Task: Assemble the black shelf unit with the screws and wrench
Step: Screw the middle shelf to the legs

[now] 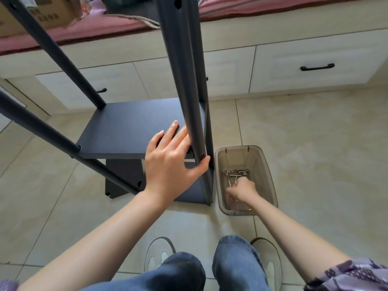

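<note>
My left hand lies flat on the front right corner of the black shelf board, thumb hooked round the upright pole to keep them lined up. My right hand is down in the clear bin on the floor, fingers curled among the screws, though I cannot tell if it has one. I think this is the screw-fetching step; next I need one screw pushed into the pole's hole at that corner.

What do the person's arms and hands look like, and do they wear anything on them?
Both forearms are bare, with no gloves, watch or rings to be seen. The left hand has neat fingernails with pale tips. The right hand is too small and blurred to show its nails. A purple patterned sleeve with pale spots covers the right upper arm.
</note>
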Tool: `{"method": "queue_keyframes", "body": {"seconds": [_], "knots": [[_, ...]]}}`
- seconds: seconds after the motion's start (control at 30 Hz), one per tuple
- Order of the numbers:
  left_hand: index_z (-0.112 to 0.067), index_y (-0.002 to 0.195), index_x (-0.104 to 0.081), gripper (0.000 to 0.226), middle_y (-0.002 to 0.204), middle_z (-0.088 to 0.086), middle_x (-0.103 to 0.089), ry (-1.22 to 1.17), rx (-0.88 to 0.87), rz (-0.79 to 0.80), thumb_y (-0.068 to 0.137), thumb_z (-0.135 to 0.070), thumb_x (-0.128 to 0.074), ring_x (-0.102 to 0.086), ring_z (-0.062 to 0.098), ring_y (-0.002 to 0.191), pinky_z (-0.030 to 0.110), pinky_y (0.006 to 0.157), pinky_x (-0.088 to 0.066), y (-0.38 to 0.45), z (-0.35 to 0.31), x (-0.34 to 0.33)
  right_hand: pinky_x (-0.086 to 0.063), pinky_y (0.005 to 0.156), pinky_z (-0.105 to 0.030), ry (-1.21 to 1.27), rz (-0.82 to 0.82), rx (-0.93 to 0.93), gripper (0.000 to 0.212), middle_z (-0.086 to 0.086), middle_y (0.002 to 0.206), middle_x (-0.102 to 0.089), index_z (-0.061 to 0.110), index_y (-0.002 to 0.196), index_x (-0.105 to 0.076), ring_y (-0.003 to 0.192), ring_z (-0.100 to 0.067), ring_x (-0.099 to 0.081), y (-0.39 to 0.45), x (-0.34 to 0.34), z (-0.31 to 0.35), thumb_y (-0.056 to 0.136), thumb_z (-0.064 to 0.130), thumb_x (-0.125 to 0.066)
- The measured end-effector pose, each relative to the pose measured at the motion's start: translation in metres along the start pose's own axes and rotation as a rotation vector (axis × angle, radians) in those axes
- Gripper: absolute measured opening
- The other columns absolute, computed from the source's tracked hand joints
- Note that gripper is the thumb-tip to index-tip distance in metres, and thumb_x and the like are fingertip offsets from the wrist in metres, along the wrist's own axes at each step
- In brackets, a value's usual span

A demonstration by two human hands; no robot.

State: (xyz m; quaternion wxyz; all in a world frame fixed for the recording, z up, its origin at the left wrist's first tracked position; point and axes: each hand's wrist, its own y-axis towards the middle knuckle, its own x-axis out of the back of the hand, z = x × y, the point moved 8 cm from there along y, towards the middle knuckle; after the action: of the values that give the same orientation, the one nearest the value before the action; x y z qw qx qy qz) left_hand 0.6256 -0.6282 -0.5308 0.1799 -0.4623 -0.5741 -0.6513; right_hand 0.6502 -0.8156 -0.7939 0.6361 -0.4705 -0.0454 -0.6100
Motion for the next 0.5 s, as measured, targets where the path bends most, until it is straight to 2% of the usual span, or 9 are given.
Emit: {"method": "queue_keyframes", "body": {"seconds": [0.07,0.23,0.37,0.5], "knots": [[-0.018,0.127,-0.069,0.053,0.137,-0.002,-0.063,-0.007,0.001,0.035,0.088,-0.052,-0.060,-0.049,0.022,0.138,0.045,0.111,-0.038,-0.001,0.000,-0.001,-0.053,0.078,-0.036,0.079,-0.043,0.053,0.016,-0.004,0.072,-0.065,0.008,0.072,-0.062,0.079,-0.021,-0.065,-0.018,0.014,0.009,0.082,0.021,-0.062],[-0.020,0.135,-0.063,0.059,0.145,-0.002,-0.056,-0.018,0.025,0.148,0.091,-0.058,-0.051,-0.040,0.022,0.144,0.044,0.116,-0.032,-0.002,0.003,-0.005,-0.055,0.072,-0.032,0.340,-0.145,0.185,0.003,-0.004,0.081,-0.069,0.016,0.083,-0.065,0.082,-0.020,-0.066,-0.080,0.058,0.036,0.083,0.019,-0.065],[-0.020,0.141,-0.058,0.062,0.150,-0.001,-0.051,-0.004,0.011,0.181,0.094,-0.060,-0.050,-0.037,0.024,0.146,0.044,0.118,-0.030,-0.004,0.003,-0.006,-0.054,0.068,-0.029,0.533,-0.171,0.394,0.003,-0.001,0.082,-0.071,0.021,0.087,-0.067,0.082,-0.018,-0.068,-0.137,0.085,0.073,0.086,0.023,-0.069],[-0.018,0.148,-0.048,0.069,0.153,0.001,-0.047,0.023,-0.015,0.205,0.094,-0.059,-0.052,-0.036,0.027,0.146,0.045,0.118,-0.030,-0.005,0.006,-0.008,-0.055,0.063,-0.025,0.568,-0.223,0.551,0.006,0.003,0.076,-0.072,0.024,0.082,-0.069,0.074,-0.013,-0.070,-0.174,0.099,0.103,0.085,0.026,-0.074]]}}
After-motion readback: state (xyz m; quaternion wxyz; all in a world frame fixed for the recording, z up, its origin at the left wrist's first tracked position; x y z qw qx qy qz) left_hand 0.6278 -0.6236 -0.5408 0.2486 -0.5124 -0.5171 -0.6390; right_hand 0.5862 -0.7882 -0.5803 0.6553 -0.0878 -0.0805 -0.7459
